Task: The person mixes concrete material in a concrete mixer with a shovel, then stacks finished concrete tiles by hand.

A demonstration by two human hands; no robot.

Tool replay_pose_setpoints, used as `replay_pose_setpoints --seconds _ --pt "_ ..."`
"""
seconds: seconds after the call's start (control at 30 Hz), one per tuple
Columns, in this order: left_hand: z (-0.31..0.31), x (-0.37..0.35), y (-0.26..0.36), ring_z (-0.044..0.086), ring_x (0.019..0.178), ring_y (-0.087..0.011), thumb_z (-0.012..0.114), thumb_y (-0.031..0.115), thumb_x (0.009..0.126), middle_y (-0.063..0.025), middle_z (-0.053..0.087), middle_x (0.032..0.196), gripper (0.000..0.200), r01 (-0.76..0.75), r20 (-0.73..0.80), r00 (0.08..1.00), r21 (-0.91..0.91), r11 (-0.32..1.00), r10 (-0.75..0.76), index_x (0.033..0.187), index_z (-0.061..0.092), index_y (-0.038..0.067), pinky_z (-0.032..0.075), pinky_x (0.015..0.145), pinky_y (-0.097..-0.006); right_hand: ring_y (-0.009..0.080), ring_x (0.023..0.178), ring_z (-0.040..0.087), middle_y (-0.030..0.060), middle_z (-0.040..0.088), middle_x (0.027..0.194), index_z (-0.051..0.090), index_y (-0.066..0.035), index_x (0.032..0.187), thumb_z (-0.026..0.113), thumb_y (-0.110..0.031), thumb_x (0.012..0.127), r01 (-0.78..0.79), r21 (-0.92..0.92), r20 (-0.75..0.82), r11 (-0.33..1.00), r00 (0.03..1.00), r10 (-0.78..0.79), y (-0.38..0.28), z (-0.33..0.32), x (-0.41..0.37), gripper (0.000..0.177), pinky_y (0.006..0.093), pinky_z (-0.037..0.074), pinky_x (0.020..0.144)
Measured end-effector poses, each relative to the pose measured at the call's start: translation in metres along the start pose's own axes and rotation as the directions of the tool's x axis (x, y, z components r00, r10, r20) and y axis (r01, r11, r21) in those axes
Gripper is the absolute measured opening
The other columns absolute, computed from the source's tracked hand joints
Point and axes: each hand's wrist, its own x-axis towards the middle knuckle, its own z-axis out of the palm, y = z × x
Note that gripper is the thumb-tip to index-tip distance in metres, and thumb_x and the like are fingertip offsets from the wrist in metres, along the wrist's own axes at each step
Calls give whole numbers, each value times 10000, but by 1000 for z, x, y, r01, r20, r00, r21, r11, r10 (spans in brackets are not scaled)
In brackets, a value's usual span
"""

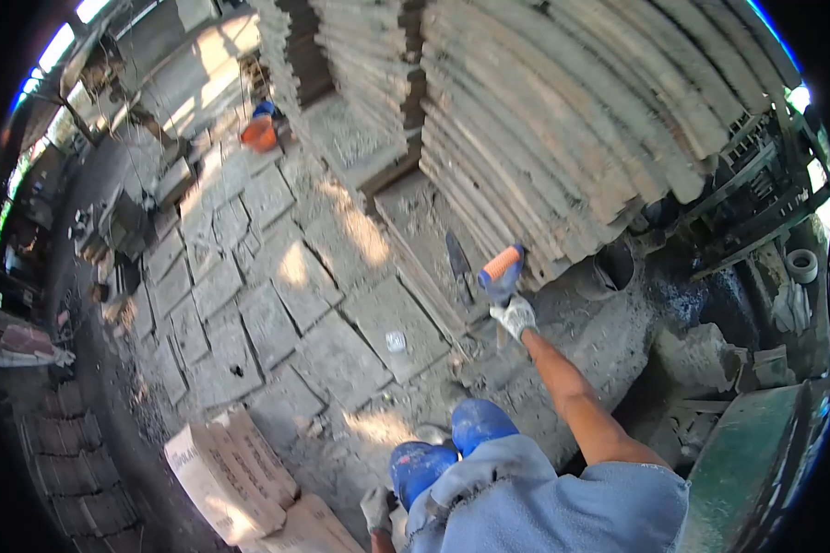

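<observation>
My right hand (515,316), in a pale work glove, reaches forward with its fingers closed on a tool with an orange ribbed face and a blue-grey body (503,276); I cannot make out its exact kind. Just left of that tool, a dark pointed trowel (458,264) lies against the stack's base. My left hand (376,507), also gloved, hangs low beside my left knee near the printed sacks; its fingers are too small and shadowed to read. A small pale clear-looking object (396,342) rests on a grey slab (392,313) ahead of me.
Tall stacks of corrugated grey sheets (563,120) rise ahead and to the right. Printed sacks (235,475) lie at lower left. An orange bucket (258,135) stands farther off. Uneven slabs pave the floor. A green panel (738,470) and a tape roll (801,265) are at right.
</observation>
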Motion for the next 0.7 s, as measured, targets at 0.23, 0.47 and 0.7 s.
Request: replay_pose_setpoints --seconds 0.23,0.47,0.7 --pt "2 8 14 658 610 -207 626 145 818 -124 676 745 210 -70 111 992 37 997 65 864 655 -58 545 549 -312 391 916 626 198 669 927 613 -42 974 707 -335 780 163 99 -127 982 980 -150 -14 -28 -62 364 467 496 793" --pt "-17 48 36 649 579 -259 642 141 823 -127 648 725 156 -150 226 965 52 987 135 869 618 -6 549 479 -379 402 872 605 208 634 875 611 -53 876 655 -410 796 294 -77 -146 953 942 -302 67 -17 -233 368 498 473 767" --pt "-25 47 32 637 604 -283 621 184 823 -127 635 706 197 -157 294 951 181 971 99 863 645 -7 560 567 -422 360 960 624 203 655 1000 677 -7 993 630 -452 787 -163 -314 234 935 942 242 260 77 -404 492 446 484 854"
